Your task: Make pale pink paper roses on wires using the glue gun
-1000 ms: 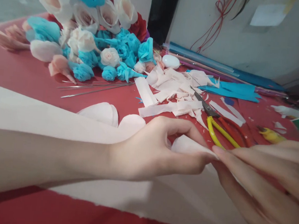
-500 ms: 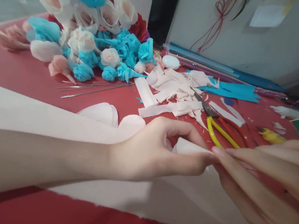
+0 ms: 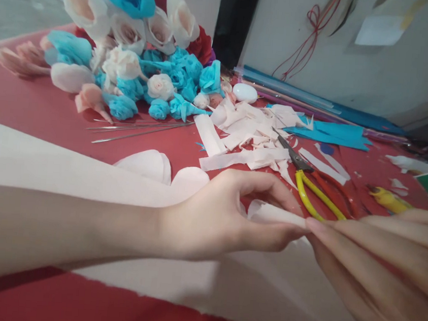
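Note:
Between the thumb and fingers of my left hand (image 3: pixel 224 220) is a small pale pink crepe paper roll (image 3: pixel 274 214), lying on its side with its wider end toward my palm. The fingertips of my right hand (image 3: pixel 373 257) pinch the roll's narrow end, where both hands meet. Under my hands lies a large sheet of pale paper (image 3: pixel 146 274). Rounded paper petals (image 3: pixel 145 165) sit just beyond my left wrist. Yellow and red handled scissors (image 3: pixel 317 191) rest past my fingertips, blades pointing away.
Blue, white and peach paper flowers (image 3: pixel 132 70) are heaped at the back left of the red table (image 3: pixel 30 96). Thin wires (image 3: pixel 138 127) lie before them. Paper scraps (image 3: pixel 249 128) spread across the middle. Blue paper strips (image 3: pixel 331 132) and long wrapped rolls (image 3: pixel 296 95) line the back.
The paper roll looks narrower and more tightly wound between my hands. My right fingertips have shifted slightly down. The whole view has moved a little.

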`<state>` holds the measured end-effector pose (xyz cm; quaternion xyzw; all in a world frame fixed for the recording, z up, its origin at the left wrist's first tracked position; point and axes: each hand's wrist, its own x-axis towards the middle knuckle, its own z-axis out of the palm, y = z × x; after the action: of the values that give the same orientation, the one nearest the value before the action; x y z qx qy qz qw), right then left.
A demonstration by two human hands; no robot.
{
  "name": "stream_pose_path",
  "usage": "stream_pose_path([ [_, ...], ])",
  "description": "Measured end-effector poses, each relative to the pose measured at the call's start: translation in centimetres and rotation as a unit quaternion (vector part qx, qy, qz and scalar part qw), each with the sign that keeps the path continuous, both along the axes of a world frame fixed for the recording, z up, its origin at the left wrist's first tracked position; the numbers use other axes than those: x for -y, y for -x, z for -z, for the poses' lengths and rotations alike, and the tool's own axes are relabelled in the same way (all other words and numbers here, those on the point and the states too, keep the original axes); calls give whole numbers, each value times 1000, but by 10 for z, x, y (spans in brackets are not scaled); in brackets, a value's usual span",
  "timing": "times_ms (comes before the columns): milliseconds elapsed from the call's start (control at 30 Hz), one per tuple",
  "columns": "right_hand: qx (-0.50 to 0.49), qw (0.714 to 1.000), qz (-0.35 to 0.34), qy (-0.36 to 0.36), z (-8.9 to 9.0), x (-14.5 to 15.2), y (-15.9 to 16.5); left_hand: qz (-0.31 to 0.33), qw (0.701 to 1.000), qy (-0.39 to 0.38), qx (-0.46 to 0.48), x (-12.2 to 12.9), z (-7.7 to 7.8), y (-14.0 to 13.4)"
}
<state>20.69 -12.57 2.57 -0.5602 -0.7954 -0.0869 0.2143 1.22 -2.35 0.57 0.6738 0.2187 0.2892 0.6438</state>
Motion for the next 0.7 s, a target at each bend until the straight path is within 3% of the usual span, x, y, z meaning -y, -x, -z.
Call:
stream_pose_path([
  [333,-34,999,0,16,1,-6,12,6,999,-44,-15,2,1,2],
  [567,-50,994,-29,87,-6,-9,13,-3,993,-118,-9,5,3,0],
  [700,-71,992,-9,104,-7,-10,13,-6,990,-144,2,5,4,1],
])
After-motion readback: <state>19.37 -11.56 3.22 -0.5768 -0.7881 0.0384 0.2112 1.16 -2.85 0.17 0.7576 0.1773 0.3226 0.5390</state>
